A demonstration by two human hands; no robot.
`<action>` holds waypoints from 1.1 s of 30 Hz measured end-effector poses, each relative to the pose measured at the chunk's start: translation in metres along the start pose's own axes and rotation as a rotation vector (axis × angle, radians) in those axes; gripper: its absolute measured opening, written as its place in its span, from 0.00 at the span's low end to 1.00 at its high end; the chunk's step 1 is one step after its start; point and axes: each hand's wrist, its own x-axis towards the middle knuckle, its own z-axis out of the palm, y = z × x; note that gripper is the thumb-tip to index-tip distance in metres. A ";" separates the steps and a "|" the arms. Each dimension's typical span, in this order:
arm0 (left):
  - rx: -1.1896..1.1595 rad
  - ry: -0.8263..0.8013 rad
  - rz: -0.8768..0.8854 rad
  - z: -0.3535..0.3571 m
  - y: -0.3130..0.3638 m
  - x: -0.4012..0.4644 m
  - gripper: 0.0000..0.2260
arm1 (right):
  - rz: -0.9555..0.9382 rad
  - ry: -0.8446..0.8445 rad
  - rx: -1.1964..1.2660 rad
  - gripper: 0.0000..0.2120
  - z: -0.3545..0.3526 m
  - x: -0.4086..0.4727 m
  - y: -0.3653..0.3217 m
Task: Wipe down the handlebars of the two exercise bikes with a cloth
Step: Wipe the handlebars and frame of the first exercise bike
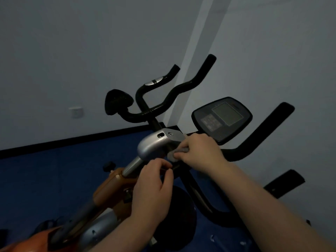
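Observation:
Two exercise bikes stand close together in a dim room. The near bike has black handlebars (261, 135) and a console (222, 118). My right hand (198, 150) presses a small grey cloth (172, 155) against the bar just below the console, beside a silver stem cover (154, 144). My left hand (152, 184) is curled around the bar or stem lower down, under the silver cover; exactly what it grips is hard to make out. The far bike's curved black handlebars (174, 91) rise behind, untouched.
An orange and silver bike frame (107, 190) runs down to the lower left. A black saddle-shaped pad (118, 100) sits left of the far handlebars. Blue floor (54, 171) meets a pale wall with a socket (76, 112).

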 end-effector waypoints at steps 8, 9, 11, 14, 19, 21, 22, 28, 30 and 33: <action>0.005 0.011 0.038 0.002 -0.001 -0.001 0.03 | 0.097 0.131 0.131 0.09 0.022 0.019 -0.014; 0.006 0.010 0.045 0.001 -0.001 -0.002 0.03 | 0.085 0.154 0.140 0.09 0.023 0.018 -0.014; 0.005 0.002 0.047 0.001 0.000 -0.002 0.02 | 0.075 0.077 0.107 0.09 0.012 0.018 -0.009; 0.013 -0.015 0.041 -0.001 -0.001 -0.001 0.03 | 0.058 -0.197 0.082 0.08 -0.010 0.019 0.000; 0.030 -0.042 0.043 0.000 -0.003 -0.002 0.03 | 0.065 0.052 0.120 0.09 0.009 0.021 -0.011; 0.019 -0.036 0.040 0.000 -0.003 -0.003 0.03 | 0.009 0.175 0.104 0.11 0.020 0.018 -0.016; 0.022 -0.035 0.044 0.001 -0.002 -0.003 0.02 | 0.000 0.198 0.109 0.11 0.021 0.017 -0.015; 0.056 -0.056 0.064 -0.002 -0.001 -0.002 0.03 | 0.033 -0.119 0.105 0.08 -0.003 0.022 0.001; 0.067 -0.054 0.063 -0.003 -0.001 -0.003 0.02 | 0.052 -0.027 0.116 0.11 0.003 0.028 -0.003; 0.060 -0.036 0.062 0.000 0.000 -0.005 0.03 | 0.011 0.135 0.151 0.13 0.017 0.026 -0.009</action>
